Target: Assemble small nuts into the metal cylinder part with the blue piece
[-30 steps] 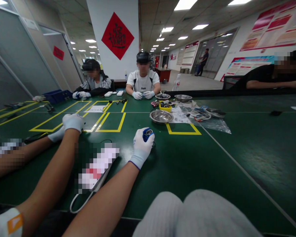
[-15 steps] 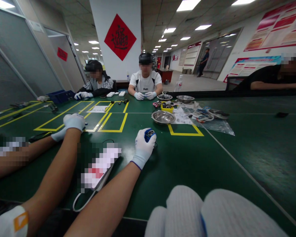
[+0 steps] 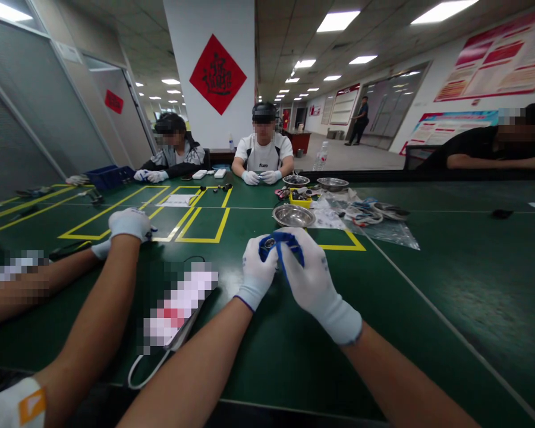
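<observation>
Just left of the near middle of the table, my left hand (image 3: 257,267), in a white glove with blue-coated fingers, is closed around a small round metal-rimmed part (image 3: 270,243). Its exact kind is too small to tell, and much of it is hidden by the glove. My right hand (image 3: 310,273), gloved the same way, meets it from the right with fingers bent and their tips at the part. Whatever those fingertips pinch is hidden.
A steel bowl (image 3: 293,216) stands beyond my hands, with a yellow box (image 3: 300,199) of small parts behind it. Bagged cables (image 3: 374,214) lie to the right. A white power bank-like block with a cable (image 3: 182,333) lies left, near a co-worker's gloved hand (image 3: 130,224).
My right hand has moved from large and close at the bottom right up to the part in my left hand. My left hand has stayed nearly in place. The view has shifted slightly.
</observation>
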A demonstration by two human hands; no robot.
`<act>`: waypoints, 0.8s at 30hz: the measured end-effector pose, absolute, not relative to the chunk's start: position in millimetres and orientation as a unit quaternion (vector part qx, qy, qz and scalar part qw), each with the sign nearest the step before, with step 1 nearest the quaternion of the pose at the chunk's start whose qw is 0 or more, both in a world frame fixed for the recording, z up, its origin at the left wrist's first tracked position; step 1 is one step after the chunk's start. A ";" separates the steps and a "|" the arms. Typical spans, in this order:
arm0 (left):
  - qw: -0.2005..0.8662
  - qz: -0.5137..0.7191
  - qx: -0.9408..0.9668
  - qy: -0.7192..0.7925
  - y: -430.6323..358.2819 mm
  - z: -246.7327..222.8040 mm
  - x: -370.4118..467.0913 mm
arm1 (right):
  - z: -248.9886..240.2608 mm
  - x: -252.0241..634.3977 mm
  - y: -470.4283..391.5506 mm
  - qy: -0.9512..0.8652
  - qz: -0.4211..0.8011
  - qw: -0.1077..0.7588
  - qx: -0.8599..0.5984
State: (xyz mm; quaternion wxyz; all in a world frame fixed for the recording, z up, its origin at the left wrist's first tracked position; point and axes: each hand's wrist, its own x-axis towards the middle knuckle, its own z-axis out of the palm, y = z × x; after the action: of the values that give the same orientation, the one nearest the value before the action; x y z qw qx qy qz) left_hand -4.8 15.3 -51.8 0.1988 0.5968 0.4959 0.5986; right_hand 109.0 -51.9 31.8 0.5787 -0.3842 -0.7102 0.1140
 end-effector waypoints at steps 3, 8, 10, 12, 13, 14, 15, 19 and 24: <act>0.183 0.603 0.599 0.494 14.3 -50.9 -7.2 | -15.0 124.8 -10.7 -0.679 0.052 0.575 -0.454; 0.172 0.607 0.601 0.492 14.7 -50.1 -8.0 | -68.5 134.5 15.2 -0.693 0.086 0.528 -0.484; 0.180 0.607 0.597 0.493 14.9 -50.0 -7.0 | -71.1 132.8 15.5 -0.710 0.096 0.515 -0.472; 0.194 0.605 0.590 0.499 14.5 -49.9 -6.1 | -68.3 130.7 14.4 -0.726 0.101 0.501 -0.461; 0.199 0.603 0.588 0.501 14.0 -49.9 -5.8 | -66.2 130.0 14.1 -0.729 0.105 0.496 -0.460; 0.203 0.601 0.590 0.500 13.4 -49.8 -5.6 | -64.3 129.5 13.9 -0.728 0.109 0.492 -0.465; 0.204 0.599 0.594 0.497 12.7 -49.9 -5.5 | -62.6 129.4 14.1 -0.726 0.112 0.487 -0.472; 0.200 0.595 0.613 0.480 11.0 -50.8 -5.1 | -60.6 130.9 17.5 -0.718 0.115 0.464 -0.506; 0.197 0.594 0.618 0.476 11.8 -52.5 -4.6 | -66.3 131.7 21.8 -0.732 0.096 0.448 -0.505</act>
State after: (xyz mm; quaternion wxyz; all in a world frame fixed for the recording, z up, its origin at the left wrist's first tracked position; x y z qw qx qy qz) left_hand -4.6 11.8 -52.5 0.1975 0.6176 0.4762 0.5940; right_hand 131.7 21.8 -66.3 0.4477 -0.5050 -0.7317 0.0960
